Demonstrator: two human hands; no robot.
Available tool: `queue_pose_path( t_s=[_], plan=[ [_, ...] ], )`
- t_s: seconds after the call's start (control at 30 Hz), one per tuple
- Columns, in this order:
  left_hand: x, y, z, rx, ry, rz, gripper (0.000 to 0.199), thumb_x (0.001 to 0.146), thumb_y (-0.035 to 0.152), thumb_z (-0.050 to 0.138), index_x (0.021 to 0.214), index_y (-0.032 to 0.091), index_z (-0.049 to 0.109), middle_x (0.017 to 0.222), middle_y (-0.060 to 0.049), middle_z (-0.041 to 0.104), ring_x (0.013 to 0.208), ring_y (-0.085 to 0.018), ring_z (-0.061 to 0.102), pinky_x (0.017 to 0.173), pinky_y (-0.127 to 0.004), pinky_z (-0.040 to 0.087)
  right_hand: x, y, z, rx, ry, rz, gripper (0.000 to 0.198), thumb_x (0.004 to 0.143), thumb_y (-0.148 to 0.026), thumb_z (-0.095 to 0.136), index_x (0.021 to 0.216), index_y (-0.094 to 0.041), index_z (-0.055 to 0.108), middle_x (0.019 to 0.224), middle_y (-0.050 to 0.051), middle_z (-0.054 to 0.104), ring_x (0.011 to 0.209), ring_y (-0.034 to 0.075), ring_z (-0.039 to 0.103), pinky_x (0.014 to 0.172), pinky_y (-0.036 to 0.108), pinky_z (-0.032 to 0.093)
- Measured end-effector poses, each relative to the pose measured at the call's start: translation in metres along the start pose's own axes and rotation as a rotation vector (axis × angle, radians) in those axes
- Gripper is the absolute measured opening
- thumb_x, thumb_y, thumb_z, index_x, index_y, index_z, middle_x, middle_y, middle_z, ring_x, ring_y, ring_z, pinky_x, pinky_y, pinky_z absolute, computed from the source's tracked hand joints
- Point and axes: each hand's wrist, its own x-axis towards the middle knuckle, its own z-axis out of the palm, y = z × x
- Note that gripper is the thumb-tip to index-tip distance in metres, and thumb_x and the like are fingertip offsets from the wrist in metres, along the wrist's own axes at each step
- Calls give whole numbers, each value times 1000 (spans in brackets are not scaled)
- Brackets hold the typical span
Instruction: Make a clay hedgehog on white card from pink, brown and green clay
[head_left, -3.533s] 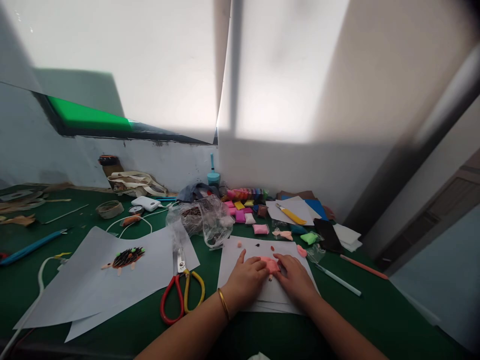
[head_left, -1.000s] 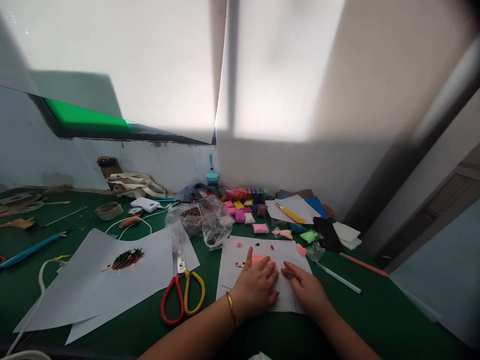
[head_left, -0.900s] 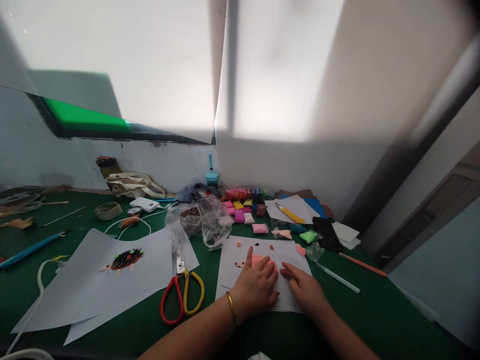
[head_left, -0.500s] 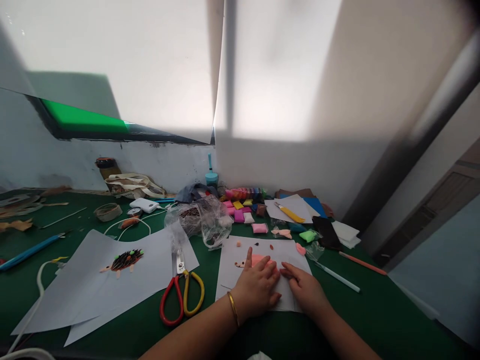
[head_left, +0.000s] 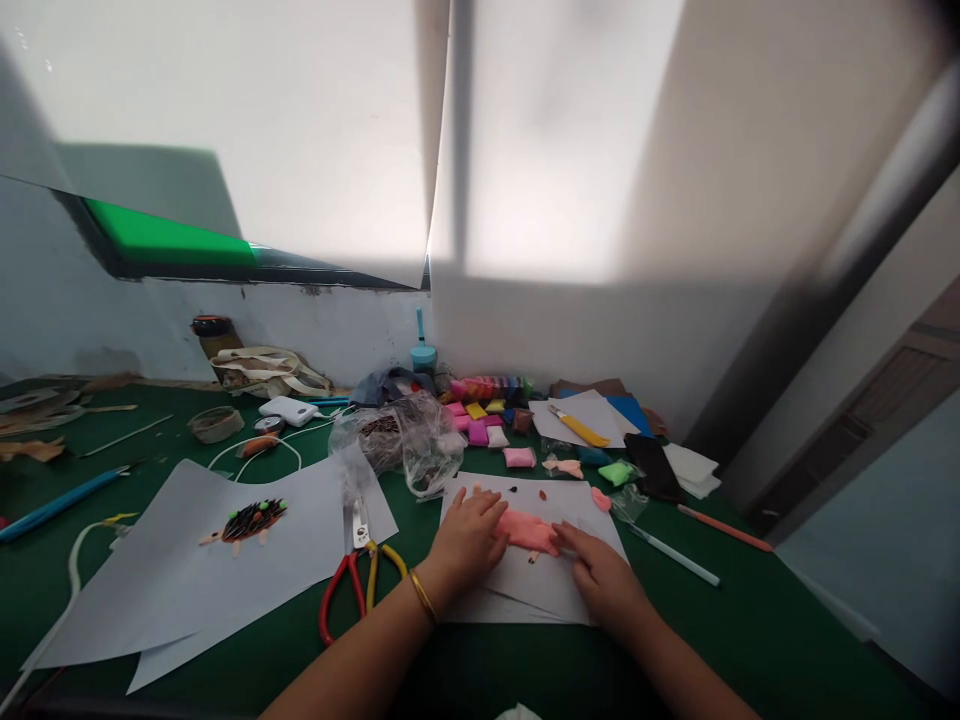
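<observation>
A flattened piece of pink clay point(head_left: 525, 530) lies on a white sheet of paper point(head_left: 536, 598) in front of me. My left hand point(head_left: 469, 545), with a gold bangle at the wrist, lies palm down over the clay's left end, its fingers stretched out. My right hand point(head_left: 604, 575) has its fingers extended, the tips touching the clay's right edge. Below the clay shows a small pale piece with a dark tip point(head_left: 533, 557). A black bit point(head_left: 513, 489) and a reddish-brown bit point(head_left: 543, 495) sit above it. My left hand hides the paper's left part.
Scissors point(head_left: 352, 590) with red and yellow handles lie left of my left forearm. Further left, a hedgehog figure point(head_left: 255, 522) rests on paper. Behind are plastic bags point(head_left: 401, 435), coloured clay packets point(head_left: 478, 432) and a yellow cutter point(head_left: 581, 427). A white pen point(head_left: 679, 556) lies at right.
My left hand has slid left from the middle of the pink clay to its left end, uncovering the clay's middle. My right hand has stayed almost in place at the right edge.
</observation>
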Motion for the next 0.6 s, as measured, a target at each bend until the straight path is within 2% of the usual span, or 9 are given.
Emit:
queue_pose_path(
  t_s=[0.1,0.17,0.23,0.37,0.5,0.6],
  plan=[
    [1,-13,0,-82,-118,-18,66,78,46,57,136,22,39,138,-10,46,129,-26,38,105,-42,31,5,-2,-3,122,17,63,63,74,-16,37,137,-22,41,136,3,50,127,18,43,108,38,32],
    [1,-17,2,-107,-190,-15,87,67,54,66,140,22,32,141,-11,42,130,-28,36,106,-42,30,9,-4,-5,179,23,81,63,74,-16,37,137,-23,39,134,3,52,126,18,44,108,38,32],
    [0,-18,5,-105,-218,-21,100,60,59,69,143,23,27,142,-12,40,130,-29,36,108,-45,25,12,-6,-6,209,41,107,63,74,-17,38,136,-22,40,131,4,55,124,18,46,107,39,32],
    [4,-12,13,-65,-194,-4,99,61,61,67,143,23,25,142,-11,41,131,-28,35,109,-47,20,16,-1,-5,225,50,160,61,74,-16,37,134,-23,41,126,4,58,119,17,51,104,37,36],
    [14,-3,21,-60,-172,39,96,63,62,65,141,21,28,141,-13,42,131,-26,34,112,-46,13,22,6,-6,177,61,104,61,74,-16,37,134,-22,41,125,5,58,119,17,50,102,37,36],
    [20,1,24,-106,-227,1,102,59,62,68,142,20,26,140,-13,43,130,-28,36,110,-46,18,30,10,-5,135,51,79,61,73,-15,38,133,-20,43,124,5,59,120,18,48,104,38,33]
  ],
)
